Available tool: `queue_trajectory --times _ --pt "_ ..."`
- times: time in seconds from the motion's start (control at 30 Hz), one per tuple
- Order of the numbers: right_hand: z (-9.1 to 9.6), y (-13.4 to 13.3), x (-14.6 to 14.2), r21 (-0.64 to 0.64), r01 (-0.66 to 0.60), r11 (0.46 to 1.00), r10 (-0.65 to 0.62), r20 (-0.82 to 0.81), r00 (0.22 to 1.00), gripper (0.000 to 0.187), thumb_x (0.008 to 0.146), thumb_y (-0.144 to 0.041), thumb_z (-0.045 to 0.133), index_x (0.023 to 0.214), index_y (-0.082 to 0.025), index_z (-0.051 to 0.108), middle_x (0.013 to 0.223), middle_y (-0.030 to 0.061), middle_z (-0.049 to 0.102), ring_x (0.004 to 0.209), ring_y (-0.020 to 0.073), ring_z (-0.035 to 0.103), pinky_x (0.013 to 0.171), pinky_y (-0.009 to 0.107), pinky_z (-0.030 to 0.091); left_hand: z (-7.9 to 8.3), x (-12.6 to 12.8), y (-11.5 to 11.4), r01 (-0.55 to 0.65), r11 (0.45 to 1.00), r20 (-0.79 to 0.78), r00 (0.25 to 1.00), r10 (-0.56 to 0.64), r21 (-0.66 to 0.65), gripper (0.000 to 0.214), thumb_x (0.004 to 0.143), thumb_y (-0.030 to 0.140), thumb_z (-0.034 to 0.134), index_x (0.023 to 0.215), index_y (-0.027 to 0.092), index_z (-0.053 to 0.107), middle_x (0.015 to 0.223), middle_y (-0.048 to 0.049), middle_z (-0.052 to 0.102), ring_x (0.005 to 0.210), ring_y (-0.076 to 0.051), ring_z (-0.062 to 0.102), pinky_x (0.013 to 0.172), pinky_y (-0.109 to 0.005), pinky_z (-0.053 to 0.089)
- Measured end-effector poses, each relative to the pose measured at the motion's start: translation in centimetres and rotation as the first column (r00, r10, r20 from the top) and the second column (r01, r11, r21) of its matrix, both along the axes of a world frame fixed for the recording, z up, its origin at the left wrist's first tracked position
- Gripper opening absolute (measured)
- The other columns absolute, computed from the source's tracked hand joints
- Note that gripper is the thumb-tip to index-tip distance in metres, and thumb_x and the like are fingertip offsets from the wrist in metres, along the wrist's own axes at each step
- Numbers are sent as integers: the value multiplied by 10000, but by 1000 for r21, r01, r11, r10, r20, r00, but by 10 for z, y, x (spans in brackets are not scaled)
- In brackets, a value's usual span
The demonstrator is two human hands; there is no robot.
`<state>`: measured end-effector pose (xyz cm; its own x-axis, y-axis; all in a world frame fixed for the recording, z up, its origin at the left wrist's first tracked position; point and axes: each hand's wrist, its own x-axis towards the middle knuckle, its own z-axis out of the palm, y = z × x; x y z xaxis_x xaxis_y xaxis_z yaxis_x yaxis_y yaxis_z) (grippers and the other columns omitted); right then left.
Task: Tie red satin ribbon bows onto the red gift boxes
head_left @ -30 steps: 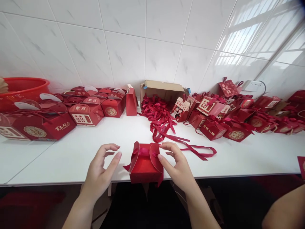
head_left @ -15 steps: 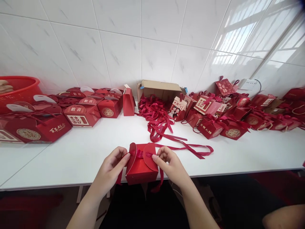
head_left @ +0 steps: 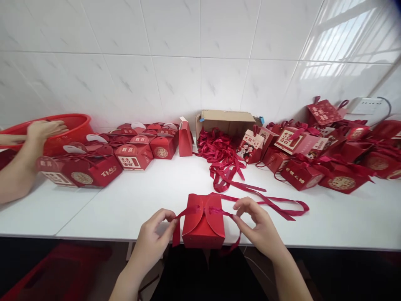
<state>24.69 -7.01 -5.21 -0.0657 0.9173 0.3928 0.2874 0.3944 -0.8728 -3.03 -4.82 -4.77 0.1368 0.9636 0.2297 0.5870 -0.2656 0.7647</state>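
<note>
A small red gift box (head_left: pixel 203 230) stands at the table's front edge, its two rounded flaps folded together on top. Dark red ribbon (head_left: pixel 184 212) runs through slots in both flaps and comes out at either side. On the left, my left hand (head_left: pixel 159 228) pinches one end between thumb and fingers, just off the box. My right hand (head_left: pixel 254 217) pinches the other end on the right side, its thumb and forefinger together. Both ends look drawn out sideways, with loose tails hanging beside the box. Neither hand touches the box itself.
A cardboard carton (head_left: pixel 230 116) spills a heap of ribbons (head_left: pixel 219 146) onto the white table (head_left: pixel 150 184). Printed red boxes (head_left: pixel 134 156) stand left, more finished boxes (head_left: pixel 341 179) lie right. At far left, another person's arms (head_left: pixel 25 167) reach into a red basin (head_left: pixel 79 121).
Both my hands have moved outward from the flaps, drawing the ribbon ends sideways, and the flaps now meet. The view has shifted left, showing another person's arms at the basin.
</note>
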Motion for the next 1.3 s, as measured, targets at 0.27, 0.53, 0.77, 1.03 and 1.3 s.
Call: queue_trajectory --times 0.27,0.53,0.77,1.03,1.3 --pt "-4 3 8 159 160 974 -186 168 968 157 793 -80 465 800 -236 445 863 33 533 771 183 535 674 317 441 -5 -7 3 -73 990 -118 989 88 119 206 839 380 508 739 214 578 764 -30 657 749 -195 608 705 -284 484" --pt "2 8 24 248 316 916 -366 194 910 182 757 -59 453 676 -220 423 830 24 609 838 203 572 788 379 409 -14 -21 12 -158 960 -178 963 201 232 181 775 406 563 714 240 602 683 13 621 637 -162 561 642 -246 447" --pt "-4 11 33 335 378 863 -467 243 850 257 815 -99 453 714 -227 652 902 45 665 866 215 618 806 403 407 -11 -18 11 -235 937 -154 948 280 259 171 757 409 573 724 244 604 622 24 587 583 -149 523 614 -243 432" --pt "-9 12 41 358 468 808 -559 213 802 217 828 -172 523 812 -252 724 922 56 693 870 232 633 832 432 427 0 -10 8 -408 893 -20 908 419 188 198 738 428 598 769 234 574 609 27 572 554 -136 521 561 -235 418" --pt "-14 -2 36 227 379 897 -436 313 844 268 780 -125 510 829 -269 730 1009 70 620 964 261 587 860 470 426 -6 -14 2 -299 954 -215 931 295 14 310 776 492 569 655 220 481 530 51 524 436 -112 460 449 -203 377"
